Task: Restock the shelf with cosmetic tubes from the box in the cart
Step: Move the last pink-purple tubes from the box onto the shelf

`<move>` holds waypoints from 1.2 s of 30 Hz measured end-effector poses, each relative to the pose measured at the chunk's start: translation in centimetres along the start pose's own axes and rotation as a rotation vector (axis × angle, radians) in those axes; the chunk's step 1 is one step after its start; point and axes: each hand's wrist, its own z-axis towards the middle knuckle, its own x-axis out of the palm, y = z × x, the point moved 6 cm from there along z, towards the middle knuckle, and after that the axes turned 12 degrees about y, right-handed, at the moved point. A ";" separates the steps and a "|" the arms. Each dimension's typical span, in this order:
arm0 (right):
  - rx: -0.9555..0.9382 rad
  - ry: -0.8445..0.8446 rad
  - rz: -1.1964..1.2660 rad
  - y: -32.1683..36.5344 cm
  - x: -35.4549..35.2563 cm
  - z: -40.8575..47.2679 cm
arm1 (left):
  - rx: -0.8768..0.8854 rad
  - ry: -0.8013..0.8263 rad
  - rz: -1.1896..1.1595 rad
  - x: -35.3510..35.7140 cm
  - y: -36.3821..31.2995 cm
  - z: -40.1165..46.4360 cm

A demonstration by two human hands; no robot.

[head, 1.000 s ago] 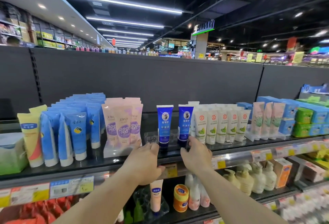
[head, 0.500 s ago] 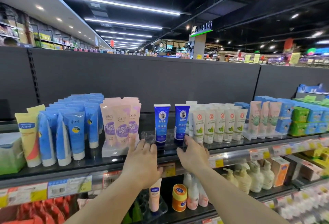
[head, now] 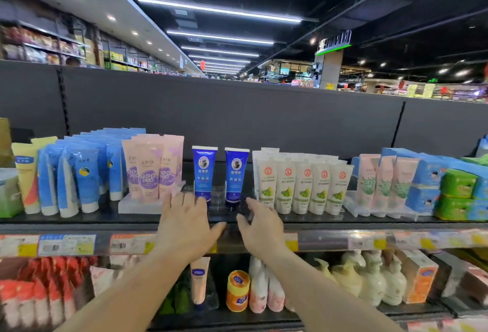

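Now | shop aisle | dark shelf (head: 79, 219) | both hands (head: 188, 228) spread, empty | two blue tubes (head: 203, 173) upright

Two tubes (head: 220, 173) side by side on shelf (head: 79, 219)

Bright ceiling strip lights (head: 219, 10) above a dim ceiling; wide-angle bending and blur toward the edges.

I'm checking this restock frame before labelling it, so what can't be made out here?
- Cart and box: outside the head view, not visible.
- Bases of the two dark blue tubes: left hand and right hand cover them; contact unclear.
- Price tags on the shelf edge: too blurred to read.
- Lower-shelf red packs: motion-blurred, cut off by the frame's bottom edge.
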 end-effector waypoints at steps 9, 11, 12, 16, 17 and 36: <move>0.049 -0.104 -0.084 -11.3 -11.5 -2.4 | 0.009 0.055 -0.183 0.4 -12.0 -0.2; 0.096 -0.113 -0.114 -13.9 -13.2 -2.7 | -0.017 0.122 -0.219 1.5 -13.0 -0.2; 0.117 -0.115 -0.117 -14.9 -14.0 -2.8 | -0.025 0.146 -0.240 2.0 -13.4 -0.1; 0.165 -0.066 -0.081 -17.0 -15.5 -2.2 | -0.062 0.170 -0.287 2.9 -14.2 0.1; 0.162 -0.053 -0.075 -17.2 -15.5 -2.1 | -0.075 0.172 -0.301 2.9 -14.3 0.2; 0.141 -0.047 -0.011 -17.8 -15.1 -0.9 | -0.115 0.165 -0.425 2.6 -14.4 1.3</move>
